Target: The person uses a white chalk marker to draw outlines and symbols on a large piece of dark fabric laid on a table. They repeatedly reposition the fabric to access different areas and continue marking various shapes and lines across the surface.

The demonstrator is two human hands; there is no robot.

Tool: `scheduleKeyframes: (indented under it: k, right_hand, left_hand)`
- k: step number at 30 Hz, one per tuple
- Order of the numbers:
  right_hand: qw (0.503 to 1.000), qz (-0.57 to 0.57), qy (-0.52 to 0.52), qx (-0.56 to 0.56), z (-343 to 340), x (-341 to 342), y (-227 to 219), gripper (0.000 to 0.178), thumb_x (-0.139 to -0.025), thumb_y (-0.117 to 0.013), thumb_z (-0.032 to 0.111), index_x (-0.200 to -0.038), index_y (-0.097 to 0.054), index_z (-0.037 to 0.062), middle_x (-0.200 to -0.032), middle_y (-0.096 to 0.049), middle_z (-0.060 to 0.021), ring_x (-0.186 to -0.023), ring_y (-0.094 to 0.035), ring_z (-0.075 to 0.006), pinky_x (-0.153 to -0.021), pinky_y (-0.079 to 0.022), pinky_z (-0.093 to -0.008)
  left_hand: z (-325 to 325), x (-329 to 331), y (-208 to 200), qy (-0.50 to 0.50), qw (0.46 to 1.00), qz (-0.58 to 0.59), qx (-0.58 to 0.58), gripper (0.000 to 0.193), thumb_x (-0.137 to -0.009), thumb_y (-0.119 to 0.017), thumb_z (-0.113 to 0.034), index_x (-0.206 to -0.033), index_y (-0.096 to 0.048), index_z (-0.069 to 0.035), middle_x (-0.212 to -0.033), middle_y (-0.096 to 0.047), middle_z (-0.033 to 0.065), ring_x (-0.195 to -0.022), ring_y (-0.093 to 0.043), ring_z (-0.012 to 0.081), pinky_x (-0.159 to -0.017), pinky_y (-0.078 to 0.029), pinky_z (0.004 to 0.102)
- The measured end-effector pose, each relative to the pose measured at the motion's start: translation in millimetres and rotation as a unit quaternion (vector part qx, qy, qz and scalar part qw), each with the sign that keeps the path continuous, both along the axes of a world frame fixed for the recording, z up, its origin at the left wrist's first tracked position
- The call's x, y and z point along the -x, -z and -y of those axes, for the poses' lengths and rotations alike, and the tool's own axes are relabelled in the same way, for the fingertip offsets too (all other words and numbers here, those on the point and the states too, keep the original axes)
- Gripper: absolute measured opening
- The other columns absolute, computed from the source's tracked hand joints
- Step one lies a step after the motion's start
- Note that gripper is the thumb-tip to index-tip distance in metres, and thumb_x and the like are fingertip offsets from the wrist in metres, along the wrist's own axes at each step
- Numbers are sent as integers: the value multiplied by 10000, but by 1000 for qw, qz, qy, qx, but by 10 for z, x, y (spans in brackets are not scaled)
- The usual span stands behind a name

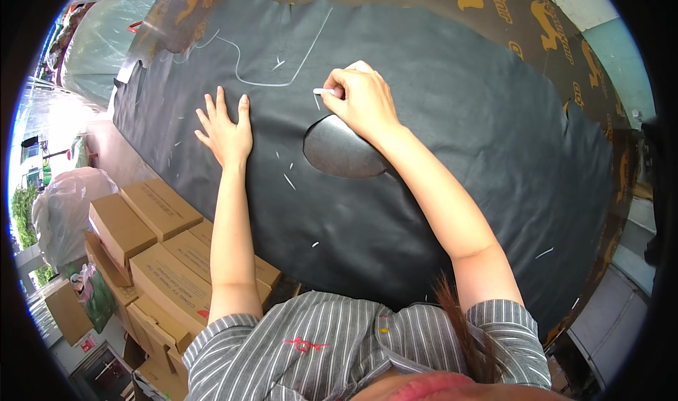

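A large black sheet that looks like leather (pixel 452 83) is spread over the table in front of me. My left hand (pixel 232 134) lies flat on it with fingers spread, holding nothing. Between the fingertips of my right hand (pixel 364 101) is a short white stick of chalk (pixel 323 91), its tip pointing left and close to a short white mark on the sheet. Beyond my hands runs a curved white line (pixel 268 84). A shiny dark oval (pixel 342 150) shows just below my right hand; I cannot tell whether it is a separate piece or an opening.
Brown sheeting with orange animal figures (pixel 547 23) shows past the sheet's far and right edges. Stacked cardboard boxes (pixel 169 267) stand at the lower left, close to my left arm. Behind them is a clear plastic bag (pixel 67 203). Several short white marks dot the black sheet.
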State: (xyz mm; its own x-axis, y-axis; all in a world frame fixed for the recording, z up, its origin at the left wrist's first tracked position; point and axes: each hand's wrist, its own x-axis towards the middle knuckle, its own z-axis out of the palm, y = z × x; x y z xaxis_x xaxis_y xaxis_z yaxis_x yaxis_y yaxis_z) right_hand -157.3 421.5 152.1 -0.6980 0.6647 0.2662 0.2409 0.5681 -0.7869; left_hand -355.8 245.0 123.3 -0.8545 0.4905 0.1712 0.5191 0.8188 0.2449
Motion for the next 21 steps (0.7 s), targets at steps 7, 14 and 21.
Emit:
scheduleKeyframes:
  k: [7,14,21]
  right_hand:
    - [986,56,148,-62,-853,-424,91,104,-765,-728,186,-771,-715,83,-690,-668,-29,-836,-624,-218,-717,-517,-389]
    - [995,-12,102,12,-1129,291,30,138,-777,-742,218,-827,-726,90,-797,-719,-100,-773,-712,-259,-706,-549,-391]
    - [987,61,147,-14,-1057,520,166,145,-784,-753,231,-844,-719,103,-857,-692,-120,-948,-658,-298,-805,-546,-436]
  left_hand:
    - [30,-3,29,-3,1000,0,-3,721,-971,-493,-619,-1547,-394,-196,-1634,-295,126,-1528,-167,383,-1196,-78,639]
    - [14,-11,-13,-6,1000,-4,0,711,-970,-502,-608,-1540,-407,-194,-1630,-303,128,-1526,-173,387,-1197,-83,636]
    - [-37,12,8,-2,1000,-4,6,722,-967,-476,-646,-1542,-408,-215,-1631,-309,113,-1527,-188,370,-1198,-95,629]
